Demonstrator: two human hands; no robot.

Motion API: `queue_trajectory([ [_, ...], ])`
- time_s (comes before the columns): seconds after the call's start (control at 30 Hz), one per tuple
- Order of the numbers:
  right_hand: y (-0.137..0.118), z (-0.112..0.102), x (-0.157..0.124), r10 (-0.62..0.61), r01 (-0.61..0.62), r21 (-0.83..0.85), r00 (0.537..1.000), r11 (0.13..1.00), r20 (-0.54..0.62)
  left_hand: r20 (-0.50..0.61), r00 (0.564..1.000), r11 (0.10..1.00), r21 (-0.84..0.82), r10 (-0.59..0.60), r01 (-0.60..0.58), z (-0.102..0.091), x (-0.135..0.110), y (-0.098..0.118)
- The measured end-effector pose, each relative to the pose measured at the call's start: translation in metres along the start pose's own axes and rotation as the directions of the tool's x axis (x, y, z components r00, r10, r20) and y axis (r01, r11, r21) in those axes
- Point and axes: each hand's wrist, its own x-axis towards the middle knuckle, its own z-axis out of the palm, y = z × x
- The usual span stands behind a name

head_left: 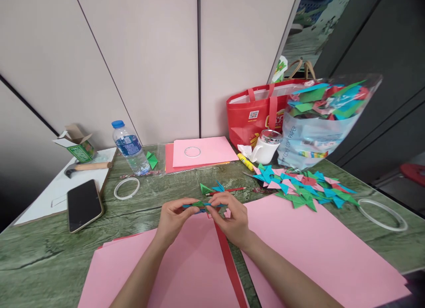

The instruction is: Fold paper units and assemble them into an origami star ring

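Observation:
Between my two hands is a small folded paper piece (200, 204) in blue and green, held above the pink sheets. My left hand (174, 217) pinches its left end between thumb and fingers. At its right end, my right hand (232, 217) is closed on it the same way, hiding part of the folds. Just behind my hands lie a green folded piece (205, 189), a blue folded piece (218, 187) and a red pencil (234, 190). Large pink sheets (186, 263) with red ones under them spread below my hands, and another pink stack (315, 250) lies to the right.
A pile of folded paper pieces (299, 186) lies at right, before a filled plastic bag (308, 135), a white mug (265, 148) and a red bag (245, 117). At left are a water bottle (129, 148), a phone (84, 205), a hammer (89, 166) and a white ring (126, 188).

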Motion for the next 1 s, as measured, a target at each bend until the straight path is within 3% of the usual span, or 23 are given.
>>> queue_trajectory([
  [0.53, -0.0007, 0.0003, 0.0002, 0.004, -0.005, 0.037, 1.000, 0.999, 0.008, 0.036, 0.997, 0.997, -0.022, 0.070, -0.070, -0.0006, 0.0000, -0.0005],
  [0.77, 0.0007, 0.0000, -0.0026, -0.109, 0.109, -0.002, 0.994, 0.994, -0.013, 0.064, 0.989, 0.991, -0.026, 0.136, -0.134, 0.0001, -0.0007, 0.0004],
  [1.0, 0.0026, 0.0009, -0.0055, -0.135, 0.134, -0.033, 0.990, 0.990, -0.036, 0.073, 0.986, 0.989, -0.030, 0.149, -0.147, -0.0002, 0.0001, -0.0010],
])
